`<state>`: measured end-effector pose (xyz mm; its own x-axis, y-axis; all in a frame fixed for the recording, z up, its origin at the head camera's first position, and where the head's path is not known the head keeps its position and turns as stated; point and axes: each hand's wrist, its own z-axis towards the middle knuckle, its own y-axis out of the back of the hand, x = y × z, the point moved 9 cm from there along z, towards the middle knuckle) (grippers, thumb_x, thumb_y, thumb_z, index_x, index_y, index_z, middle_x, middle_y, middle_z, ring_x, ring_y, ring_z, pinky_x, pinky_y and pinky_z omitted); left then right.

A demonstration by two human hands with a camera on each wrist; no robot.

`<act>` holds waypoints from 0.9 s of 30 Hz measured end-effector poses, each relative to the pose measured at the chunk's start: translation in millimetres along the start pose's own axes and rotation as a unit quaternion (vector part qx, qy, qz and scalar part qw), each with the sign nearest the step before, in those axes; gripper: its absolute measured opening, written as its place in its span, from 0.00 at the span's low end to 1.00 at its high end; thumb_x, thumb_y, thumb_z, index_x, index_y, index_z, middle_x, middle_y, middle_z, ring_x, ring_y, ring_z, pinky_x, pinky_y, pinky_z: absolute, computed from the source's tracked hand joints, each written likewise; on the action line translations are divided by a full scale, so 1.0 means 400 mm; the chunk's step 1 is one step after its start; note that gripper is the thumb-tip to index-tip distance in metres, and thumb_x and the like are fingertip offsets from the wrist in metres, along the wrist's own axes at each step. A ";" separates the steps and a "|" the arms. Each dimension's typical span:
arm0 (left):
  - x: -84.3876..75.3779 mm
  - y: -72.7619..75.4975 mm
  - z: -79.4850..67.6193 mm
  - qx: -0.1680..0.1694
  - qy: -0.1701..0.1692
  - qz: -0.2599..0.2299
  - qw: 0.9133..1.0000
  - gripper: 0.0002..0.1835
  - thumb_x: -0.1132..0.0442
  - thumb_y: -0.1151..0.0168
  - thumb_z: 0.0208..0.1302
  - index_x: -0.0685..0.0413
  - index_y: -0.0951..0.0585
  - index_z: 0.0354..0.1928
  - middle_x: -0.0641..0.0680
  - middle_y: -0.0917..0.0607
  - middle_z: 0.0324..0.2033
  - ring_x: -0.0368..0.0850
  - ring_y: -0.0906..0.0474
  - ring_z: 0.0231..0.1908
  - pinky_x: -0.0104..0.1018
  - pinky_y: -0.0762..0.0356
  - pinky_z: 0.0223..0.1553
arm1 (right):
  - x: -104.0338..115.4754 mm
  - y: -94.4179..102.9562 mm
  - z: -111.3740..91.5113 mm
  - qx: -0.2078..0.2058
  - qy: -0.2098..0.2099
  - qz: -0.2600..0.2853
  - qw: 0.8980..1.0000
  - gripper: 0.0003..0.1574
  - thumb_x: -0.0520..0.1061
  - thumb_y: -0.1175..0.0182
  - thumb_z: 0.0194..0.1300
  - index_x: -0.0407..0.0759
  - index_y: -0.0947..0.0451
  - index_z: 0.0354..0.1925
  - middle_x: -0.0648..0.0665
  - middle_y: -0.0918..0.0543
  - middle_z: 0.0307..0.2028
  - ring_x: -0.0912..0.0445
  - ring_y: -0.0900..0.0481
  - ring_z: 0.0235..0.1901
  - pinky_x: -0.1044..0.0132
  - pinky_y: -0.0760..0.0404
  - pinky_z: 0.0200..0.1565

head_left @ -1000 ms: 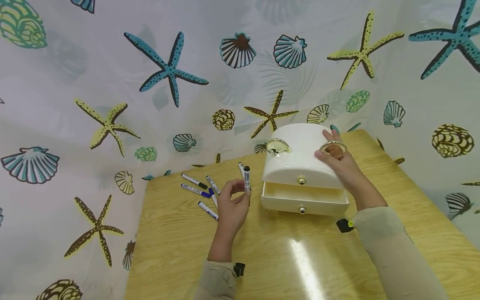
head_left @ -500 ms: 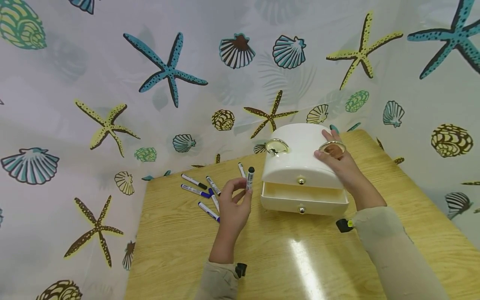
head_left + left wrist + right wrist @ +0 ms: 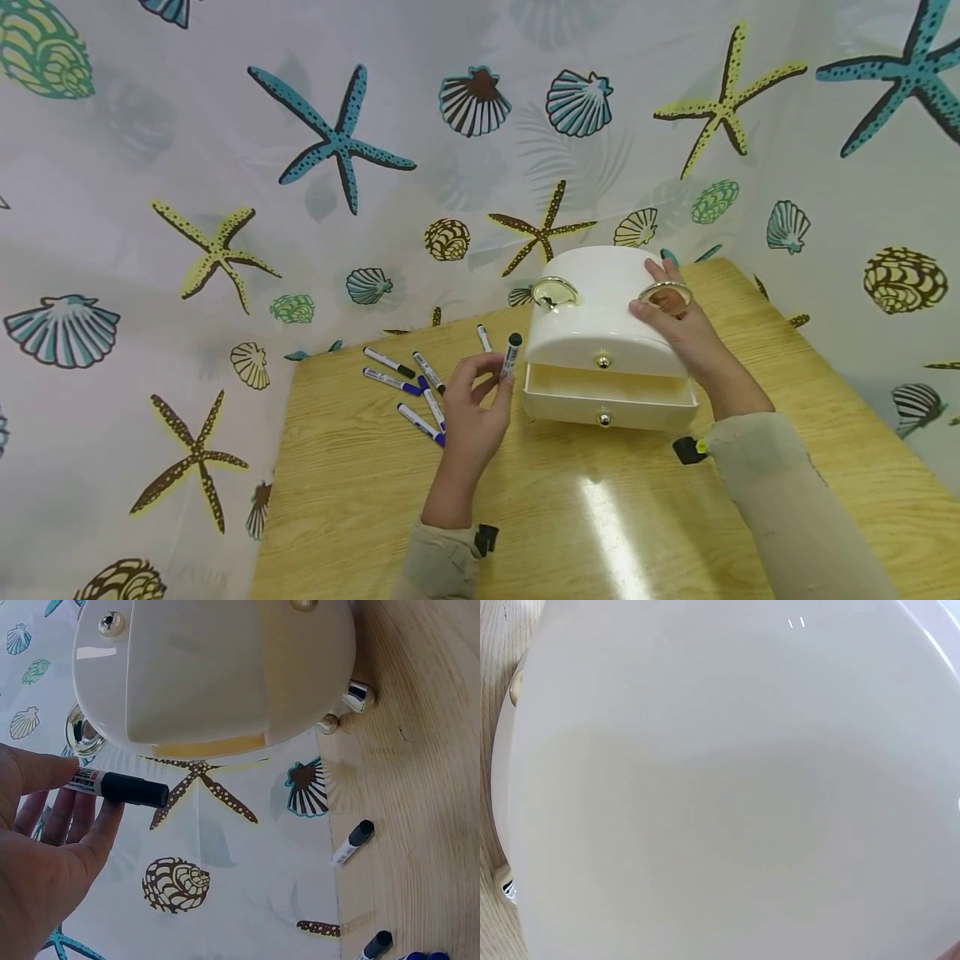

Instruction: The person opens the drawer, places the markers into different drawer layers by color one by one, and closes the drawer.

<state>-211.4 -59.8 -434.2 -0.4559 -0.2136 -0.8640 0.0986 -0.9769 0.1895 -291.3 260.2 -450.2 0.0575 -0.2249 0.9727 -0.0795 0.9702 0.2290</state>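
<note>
My left hand [image 3: 474,414] pinches a slim white, black-capped plastic marker [image 3: 510,360], cap up, just left of the glossy white domed plastic box [image 3: 600,287]; farther, my right hand [image 3: 695,340] rests on its top, fingers uncurled, presumably steadying it

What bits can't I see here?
Head: lower end of the black-ended white marker, behind the left hand.
Head: back of the domed white drawer box, behind its top.
Left wrist: blue-ended white markers, cut off by bottom edge.
Right wrist: right hand, mostly cut off by edge.
</note>
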 end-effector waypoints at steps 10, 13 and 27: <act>-0.034 -0.022 0.009 0.013 -0.028 -0.019 0.999 0.16 0.76 0.32 0.69 0.54 0.16 0.54 0.54 0.16 0.51 0.48 0.17 0.55 0.40 0.14 0.60 | -0.001 0.002 0.002 0.000 0.002 -0.002 1.000 0.53 0.58 0.39 0.77 0.69 0.59 0.86 0.73 0.72 0.82 0.59 0.82 0.83 0.33 0.78 0.80; -0.049 -0.027 0.011 0.015 -0.040 -0.027 0.999 0.15 0.76 0.33 0.69 0.55 0.16 0.54 0.55 0.16 0.50 0.50 0.17 0.54 0.41 0.14 0.60 | -0.003 0.004 0.002 -0.001 0.000 -0.003 1.000 0.53 0.58 0.39 0.77 0.70 0.59 0.86 0.73 0.72 0.82 0.59 0.82 0.83 0.33 0.79 0.80; -0.099 -0.068 0.007 0.039 -0.084 -0.071 0.993 0.15 0.79 0.34 0.68 0.61 0.17 0.53 0.60 0.16 0.50 0.52 0.16 0.54 0.43 0.13 0.59 | -0.003 0.001 0.000 0.001 0.006 0.008 1.000 0.51 0.56 0.39 0.78 0.66 0.56 0.86 0.73 0.71 0.82 0.60 0.82 0.83 0.33 0.79 0.80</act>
<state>-198.4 -24.8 -404.0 -0.6027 -0.0644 -0.7953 -0.0437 -0.9926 0.1135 -291.3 260.7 -451.3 0.0685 -0.2085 0.9756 -0.0816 0.9735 0.2138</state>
